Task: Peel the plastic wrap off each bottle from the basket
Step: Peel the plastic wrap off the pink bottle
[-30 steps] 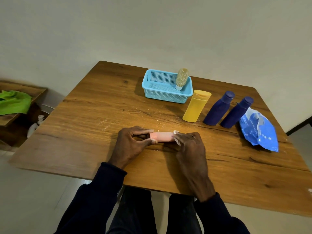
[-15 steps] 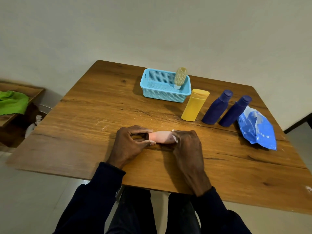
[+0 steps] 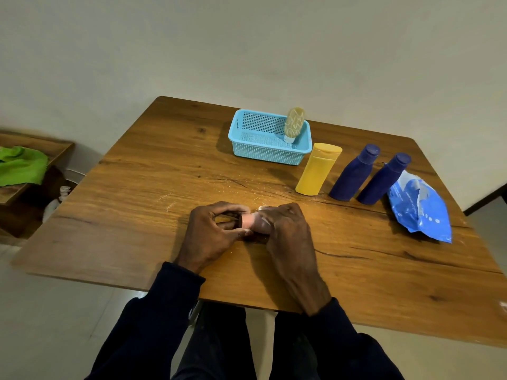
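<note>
Two hands meet at the middle of the frame, low on the wooden counter, both holding a small pink bottle that lies on its side. The left hand pinches its left end between thumb and curled fingers; the right hand is curled over its right end and hides most of it. A pale bit shows at the top of the right hand, and whether it is cap or wrap cannot be told. No label can be seen on the pink bottle.

At the upper middle stands a light blue basket with a tan bottle leaning cap-down in its right corner; it bears a white wavy pattern but no readable words. Just right of the basket stands a plain yellow bottle, then two dark blue bottles side by side, all unlabelled on the sides shown. Beside them at the right edge lies a crumpled blue pack with faint white print, too small to read. A green cloth lies on a shelf at the left edge.
</note>
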